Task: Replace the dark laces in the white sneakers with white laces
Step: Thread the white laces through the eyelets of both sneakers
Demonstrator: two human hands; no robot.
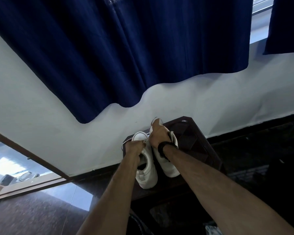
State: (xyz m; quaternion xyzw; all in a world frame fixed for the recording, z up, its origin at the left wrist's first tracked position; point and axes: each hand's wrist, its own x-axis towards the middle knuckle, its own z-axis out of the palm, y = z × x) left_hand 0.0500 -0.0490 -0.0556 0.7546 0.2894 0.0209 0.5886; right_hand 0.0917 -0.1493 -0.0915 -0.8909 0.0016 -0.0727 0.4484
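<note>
I'd steady both white sneakers (148, 168) on the dark stool (196, 141), left hand (134, 147) and right hand (158, 135) each curled gripping one, before unthreading.

Navy curtain (126, 48) hangs over white wall (202, 106); dark wooden stand (193, 141) below (against wall); glossy floor (41, 214).

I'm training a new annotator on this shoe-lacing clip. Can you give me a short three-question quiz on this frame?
1. True or false: each of the hands grips a different sneaker.
2. What do the sneakers rest on? A) dark wooden stand B) white plastic tray C) green floor mat
3. What hangs on the wall above the sneakers?

Key:
1. True: left hand grips the left sneaker, right hand the right sneaker.
2. A, the dark wooden stand.
3. A dark blue curtain.
</note>
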